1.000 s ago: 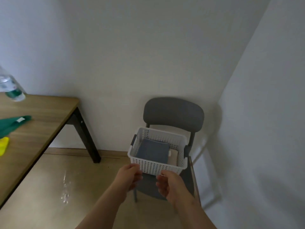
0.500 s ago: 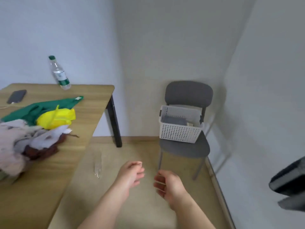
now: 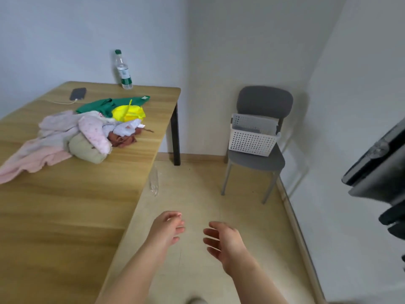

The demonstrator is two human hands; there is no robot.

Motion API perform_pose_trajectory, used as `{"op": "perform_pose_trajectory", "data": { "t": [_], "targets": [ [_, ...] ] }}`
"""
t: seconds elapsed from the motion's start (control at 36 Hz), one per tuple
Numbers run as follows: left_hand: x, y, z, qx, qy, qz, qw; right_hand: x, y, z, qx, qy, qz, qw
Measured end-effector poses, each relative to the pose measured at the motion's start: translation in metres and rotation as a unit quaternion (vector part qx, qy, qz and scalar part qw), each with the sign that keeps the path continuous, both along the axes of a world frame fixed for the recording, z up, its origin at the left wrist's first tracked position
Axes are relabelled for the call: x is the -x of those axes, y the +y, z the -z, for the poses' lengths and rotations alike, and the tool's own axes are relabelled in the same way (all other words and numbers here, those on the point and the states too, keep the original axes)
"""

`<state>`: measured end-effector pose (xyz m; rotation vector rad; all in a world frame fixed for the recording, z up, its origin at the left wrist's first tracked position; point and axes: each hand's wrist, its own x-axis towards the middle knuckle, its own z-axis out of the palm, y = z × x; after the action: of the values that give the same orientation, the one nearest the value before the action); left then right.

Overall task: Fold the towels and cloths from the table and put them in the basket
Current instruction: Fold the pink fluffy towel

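Table: I see the wooden table [image 3: 65, 216] filling the left of the frame, one black leg at its far right corner.
Pink towel: a pink towel [image 3: 32, 159] sprawls at the far left, unfolded, on the table top.
Pile of cloths: the pile of cloths [image 3: 92, 132] lies just right of the towel and touches it. I make out pale pink, beige, white and dark red pieces, all crumpled.
Phone: a dark phone [image 3: 78, 93] lies flat behind the pile with a pale cable plugged in.
Green cloth: a green cloth [image 3: 105, 105] lies at the back of the pile.
Yellow cloth: a yellow cloth [image 3: 128, 111] is bunched against the green one.
Water bottle: a water bottle [image 3: 123, 70] with a green cap stands upright at the table's far edge, near the wall.
Left hand: my left hand [image 3: 167, 227] is low in the centre, over the floor beside the table edge, fingers loosely curled, grasping nothing.
Right hand: my right hand [image 3: 223, 240] is just right of it, apart from it, fingers relaxed, palm turned inward, released.
Basket: the white perforated basket [image 3: 252, 139] sits on the seat at centre right, well apart from both hands, with something grey inside.
Chair: the grey chair [image 3: 265, 102] stands in the corner of the room.
Dark object: a dark object [image 3: 377, 167] juts in at the right edge; I cannot tell what it is.
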<state>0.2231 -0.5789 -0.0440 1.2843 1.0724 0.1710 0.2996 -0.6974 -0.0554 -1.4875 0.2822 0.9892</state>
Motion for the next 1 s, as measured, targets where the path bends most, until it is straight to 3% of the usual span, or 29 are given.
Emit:
{"op": "perform_pose_trajectory", "data": {
  "t": [0.22,0.44,0.67,0.83,1.0],
  "targets": [
    [0.109,-0.046,0.016,0.026,0.025,-0.007,0.999,0.107,-0.048,0.014,0.003,0.040,0.023,0.999],
    [0.163,-0.002,0.003,-0.007,-0.003,-0.029,1.000,0.154,-0.016,-0.003,-0.001,0.000,0.002,1.000],
    [0.196,0.119,-0.001,-0.055,-0.021,-0.010,0.998,0.184,0.106,-0.007,-0.018,-0.043,-0.037,0.998],
    [0.207,0.245,0.019,-0.075,-0.008,0.033,0.997,0.209,0.235,0.019,0.000,-0.066,-0.005,0.998],
    [0.221,0.374,0.034,-0.212,0.068,0.119,0.968,0.242,0.353,0.038,0.046,-0.089,0.000,0.995]
  ]
}}
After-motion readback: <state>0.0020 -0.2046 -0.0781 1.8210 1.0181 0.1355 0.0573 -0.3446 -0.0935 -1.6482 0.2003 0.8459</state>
